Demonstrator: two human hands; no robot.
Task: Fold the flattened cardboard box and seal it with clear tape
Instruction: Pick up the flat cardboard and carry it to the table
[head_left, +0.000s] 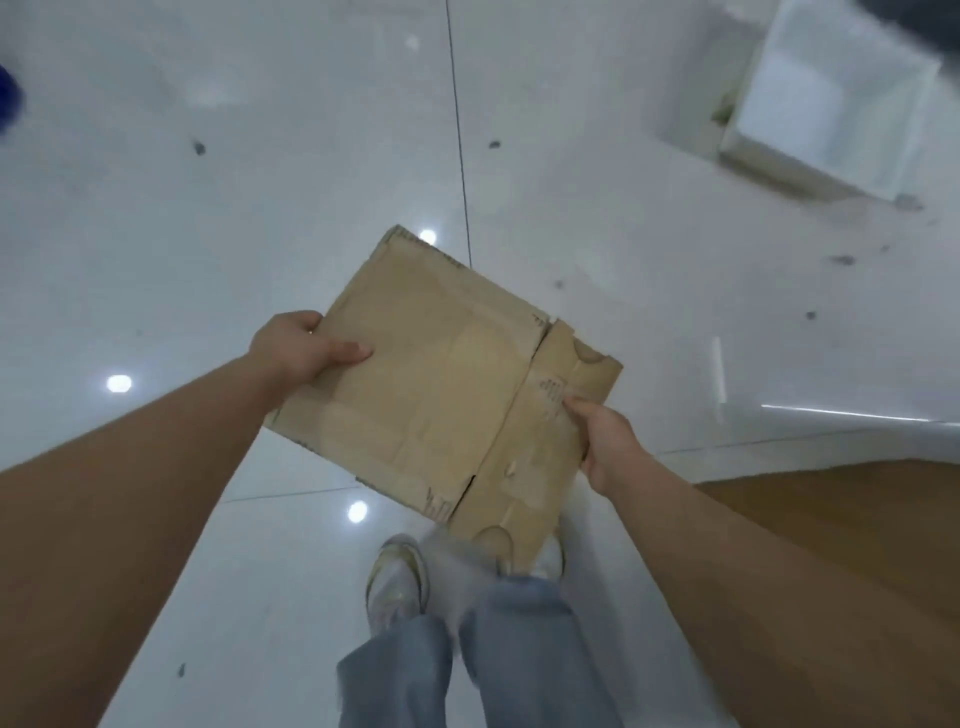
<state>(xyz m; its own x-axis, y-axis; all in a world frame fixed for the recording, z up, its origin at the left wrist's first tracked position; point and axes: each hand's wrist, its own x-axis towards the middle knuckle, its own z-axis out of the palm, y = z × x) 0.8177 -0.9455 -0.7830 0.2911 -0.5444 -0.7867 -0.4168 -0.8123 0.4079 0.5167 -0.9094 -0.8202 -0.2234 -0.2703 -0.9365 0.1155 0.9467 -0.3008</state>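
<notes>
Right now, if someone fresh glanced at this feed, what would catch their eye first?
The flattened cardboard box at centre, held in the air over the glossy white tiled floor. The left hand grips its left edge and the right hand pinches the flap side on the right. Next, the white bin at top right and the person's shoes below the box.

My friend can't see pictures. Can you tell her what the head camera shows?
A standing person's two hands hold a flattened cardboard box above a shiny white floor, left hand gripping one edge, right hand the other.
</notes>
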